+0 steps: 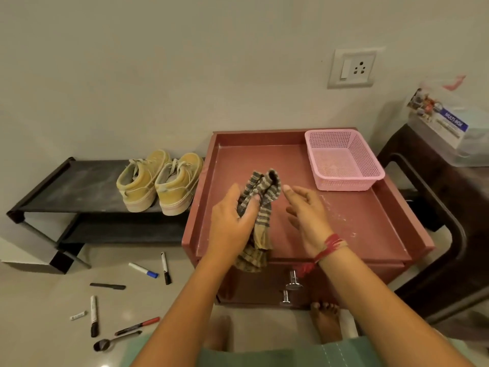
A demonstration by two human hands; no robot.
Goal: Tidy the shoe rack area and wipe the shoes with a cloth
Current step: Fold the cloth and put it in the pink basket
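My left hand (232, 221) grips a striped grey and tan cloth (260, 205) above the top of a reddish cabinet (370, 223). The cloth hangs down past the cabinet's front edge. My right hand (307, 213) hovers just right of the cloth with its fingers relaxed, holding nothing. A pair of yellow sneakers (161, 181) stands side by side on the top shelf of a low black shoe rack (79, 189), to the left of the cabinet.
An empty pink basket (344, 160) sits at the cabinet's back right. Several markers (165, 267), a pen and a spoon (113, 341) lie scattered on the floor at the lower left. A dark chair (444, 234) with a plastic box stands to the right.
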